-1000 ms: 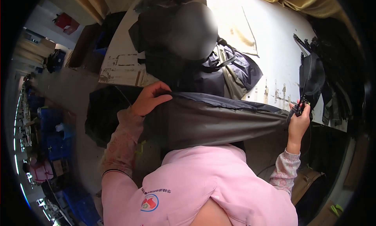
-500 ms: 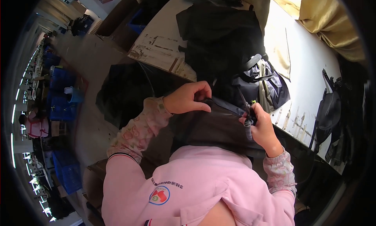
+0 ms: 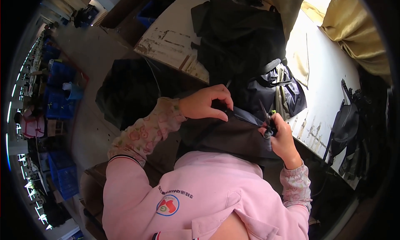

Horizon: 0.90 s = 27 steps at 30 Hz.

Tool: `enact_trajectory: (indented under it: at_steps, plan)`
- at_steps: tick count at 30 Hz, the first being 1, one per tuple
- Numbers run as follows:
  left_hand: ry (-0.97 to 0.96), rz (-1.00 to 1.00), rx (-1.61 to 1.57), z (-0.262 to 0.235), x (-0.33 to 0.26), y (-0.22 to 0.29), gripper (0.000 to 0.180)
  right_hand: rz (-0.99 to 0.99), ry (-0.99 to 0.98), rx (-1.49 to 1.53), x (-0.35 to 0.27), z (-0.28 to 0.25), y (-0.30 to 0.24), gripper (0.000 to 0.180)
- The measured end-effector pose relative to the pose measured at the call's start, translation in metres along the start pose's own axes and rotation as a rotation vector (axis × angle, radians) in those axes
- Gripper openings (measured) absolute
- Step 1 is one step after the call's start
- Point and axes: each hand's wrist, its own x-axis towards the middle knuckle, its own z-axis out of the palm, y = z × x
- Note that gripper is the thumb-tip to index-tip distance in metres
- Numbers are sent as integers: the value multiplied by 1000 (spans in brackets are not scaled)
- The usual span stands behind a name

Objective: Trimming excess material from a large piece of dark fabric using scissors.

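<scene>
Dark brown-black fabric [image 3: 225, 136] lies across my lap, with a smooth grey-black edge strip [image 3: 247, 116] running between my hands. At the strip's left end, my left hand [image 3: 205, 103] has thumb and fingers closed on the dark cloth; the exact grip is partly in shadow. My right hand [image 3: 284, 138] holds a pair of scissors [image 3: 266, 120] with a grey wrapped handle. Their blades point up and away from me. My right thumb and fingertips are close to the strip's right end; whether they also pinch it I cannot tell.
A worn white table [image 3: 166, 42] bears a heap of black cloth [image 3: 241, 40] and a grey-black bag piece [image 3: 287, 88]. Black bag parts [image 3: 346, 119] lie at its right. Another black bundle [image 3: 127, 92] sits left of my arm. Blue crates [image 3: 62, 173] line the left aisle.
The view has shifted a little. My left hand sits slightly nearer the right hand, and both keep their hold. The scissor blades have tilted slightly.
</scene>
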Motion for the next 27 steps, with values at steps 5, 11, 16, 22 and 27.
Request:
enact_trajectory:
  at_steps: [5, 11, 16, 22, 27]
  plan:
    - [-63, 8, -20, 4, 3, -1, 20, -3, -11, -3, -2, -2, -2, 26]
    - [-151, -299, -256, 9, 4, -4, 18, -43, -30, -189, -1, -5, 0, 29]
    - [-82, -413, -419, 12, 1, -6, 19, -185, -77, -591, -1, -20, -13, 37]
    - [-112, -454, -421, 11, 5, 2, 19, -319, -18, -642, -2, -24, -17, 43]
    - [-121, -444, -451, 17, 6, -2, 18, -256, -94, -726, 0, -26, -31, 49]
